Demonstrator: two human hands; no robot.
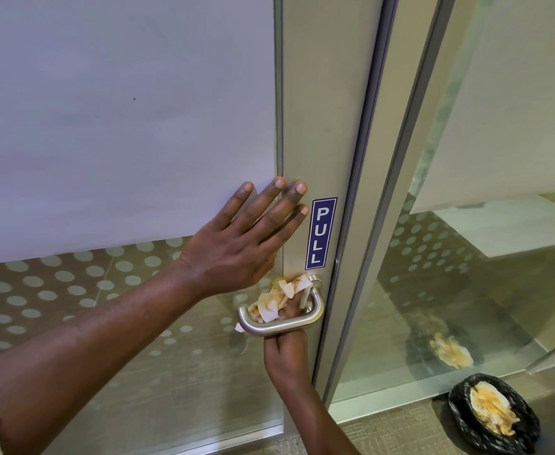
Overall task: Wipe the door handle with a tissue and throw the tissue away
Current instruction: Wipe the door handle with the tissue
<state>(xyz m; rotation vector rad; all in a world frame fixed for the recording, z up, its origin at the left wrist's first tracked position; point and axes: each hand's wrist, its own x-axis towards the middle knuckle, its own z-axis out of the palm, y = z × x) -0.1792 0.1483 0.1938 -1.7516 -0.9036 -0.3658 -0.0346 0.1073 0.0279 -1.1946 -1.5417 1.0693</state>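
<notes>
A brushed-metal lever door handle (pixel 286 326) sticks out from the door's grey frame (pixel 322 126), just below a blue PULL sticker (pixel 320 233). My right hand (pixel 286 353) comes up from below and holds a crumpled, brown-stained white tissue (pixel 277 298) pressed behind and over the handle; its fingers are partly hidden by the bar. My left hand (pixel 246 244) lies flat with fingers spread against the door, above and left of the handle, holding nothing.
A black-lined bin (pixel 494 417) with stained tissues in it sits on the carpet at the lower right, reflected in the fixed glass panel (pixel 466 257). The door's frosted glass (pixel 121 126) fills the left, dotted lower down.
</notes>
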